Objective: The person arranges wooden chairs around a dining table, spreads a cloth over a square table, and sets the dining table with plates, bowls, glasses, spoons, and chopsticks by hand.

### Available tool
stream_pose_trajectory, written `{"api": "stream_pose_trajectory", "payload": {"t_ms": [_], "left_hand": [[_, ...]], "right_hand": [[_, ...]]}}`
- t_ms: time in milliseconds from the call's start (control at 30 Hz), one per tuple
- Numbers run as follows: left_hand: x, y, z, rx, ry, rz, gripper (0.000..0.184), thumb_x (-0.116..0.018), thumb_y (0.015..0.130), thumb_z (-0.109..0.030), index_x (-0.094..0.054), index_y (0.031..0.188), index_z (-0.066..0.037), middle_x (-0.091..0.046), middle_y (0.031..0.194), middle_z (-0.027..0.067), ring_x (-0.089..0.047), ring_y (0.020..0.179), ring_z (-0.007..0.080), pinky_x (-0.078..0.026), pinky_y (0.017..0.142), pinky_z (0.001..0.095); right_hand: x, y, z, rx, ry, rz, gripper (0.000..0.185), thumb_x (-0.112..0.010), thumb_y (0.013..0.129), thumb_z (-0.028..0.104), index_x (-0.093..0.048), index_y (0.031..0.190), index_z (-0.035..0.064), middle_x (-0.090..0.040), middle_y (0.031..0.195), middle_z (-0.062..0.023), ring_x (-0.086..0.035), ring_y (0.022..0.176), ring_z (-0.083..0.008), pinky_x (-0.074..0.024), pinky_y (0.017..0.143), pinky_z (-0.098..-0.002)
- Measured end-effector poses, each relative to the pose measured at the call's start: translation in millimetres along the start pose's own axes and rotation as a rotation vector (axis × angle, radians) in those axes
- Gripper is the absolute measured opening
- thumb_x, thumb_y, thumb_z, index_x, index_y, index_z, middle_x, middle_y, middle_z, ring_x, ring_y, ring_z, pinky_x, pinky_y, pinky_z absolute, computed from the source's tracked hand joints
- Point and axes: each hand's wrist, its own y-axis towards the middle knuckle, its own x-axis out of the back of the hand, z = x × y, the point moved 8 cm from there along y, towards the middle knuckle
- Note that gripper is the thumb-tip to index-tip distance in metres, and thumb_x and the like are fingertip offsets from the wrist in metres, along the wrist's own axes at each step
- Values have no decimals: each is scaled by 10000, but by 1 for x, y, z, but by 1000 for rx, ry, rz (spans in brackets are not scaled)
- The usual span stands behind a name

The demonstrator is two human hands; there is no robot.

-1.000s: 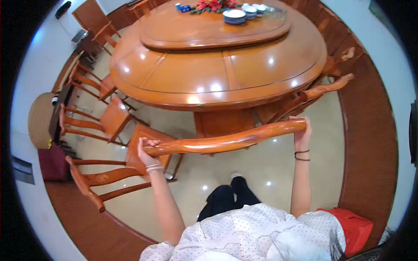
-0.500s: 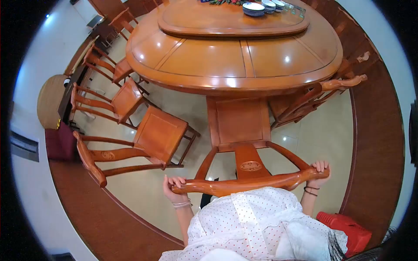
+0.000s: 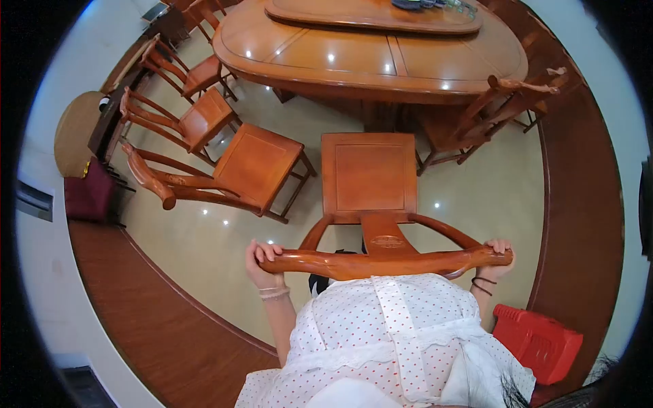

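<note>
A glossy brown wooden table [image 3: 326, 58] was the largest thing in sight, with a raised tier [image 3: 354, 17] on its top. On the near side of the table stood the held chair [image 3: 368, 173], its seat facing the table and a gap showing between seat and table rim. Whether its legs all met the floor could not be told. To the left of the table ran a row of matching chairs, the closest one [image 3: 255, 163] angled toward the held chair yet apart from it. At the table's right, another chair [image 3: 442, 126] had its seat partly beneath the tabletop. A red plastic object [image 3: 537, 343] lay well apart from the table, on its near right.

The person's left hand [image 3: 262, 262] and right hand [image 3: 500, 255], spread wide apart on the table's near side, were each wrapped around one end of the held chair's top rail [image 3: 381, 264]. Dishes [image 3: 407, 4] sat atop the table. Pale bands [image 3: 274, 292] circled the left wrist, dark ones [image 3: 483, 282] the right.
</note>
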Motion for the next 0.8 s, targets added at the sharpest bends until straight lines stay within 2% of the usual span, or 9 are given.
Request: {"api": "stream_pose_trajectory", "payload": {"t_ms": [133,267,333,500,600,633,800], "left_hand": [[6,-3,-35,14,-39,34,331,-454,788,-213,-293,509,-139,-357,452,43,-446,501,209,-403,606,357],[15,-2,-45,37,-6,-21,346,-482,771,-228,-296,491,-144,-360,438,43,-442,478,208,-404,593,362],[23,-5,-48,37,-31,-46,342,-488,766,-222,-299,491,-144,-363,439,45,-442,478,209,-406,591,363],[49,-7,-57,10,39,-99,349,-489,771,-226,-294,494,-143,-362,450,36,-438,484,202,-408,585,350],[42,10,-63,2,-10,-38,346,-490,775,-222,-296,501,-141,-357,459,33,-435,486,200,-410,579,347],[41,16,-61,22,4,-21,341,-489,777,-219,-298,506,-140,-360,462,34,-440,488,203,-411,579,348],[27,45,-56,59,44,-27,323,-492,775,-224,-314,520,-136,-368,470,36,-468,511,218,-412,583,353]], "right_hand": [[-17,-40,-8,5,24,-17,135,-394,751,212,-389,690,92,-358,576,-13,-366,535,-129,-381,619,-288],[-19,-53,-8,18,-54,-6,155,-364,762,224,-399,688,94,-378,588,-17,-379,542,-134,-393,624,-300],[-20,-63,-12,42,-118,-143,151,-381,749,215,-403,668,90,-365,580,-15,-382,558,-137,-379,615,-284],[-22,-64,-28,-66,-15,-53,146,-375,746,217,-406,689,86,-381,601,-23,-382,568,-148,-380,649,-291],[-28,-62,-37,-50,-85,-95,161,-368,758,231,-396,677,94,-364,581,-16,-371,543,-143,-381,609,-295],[-34,-63,-39,-36,-121,-182,159,-368,758,231,-397,679,96,-363,583,-19,-373,547,-146,-387,612,-308],[-41,-51,-49,-37,-134,-213,152,-371,759,220,-402,682,92,-369,595,-25,-393,584,-162,-387,648,-327]]}}
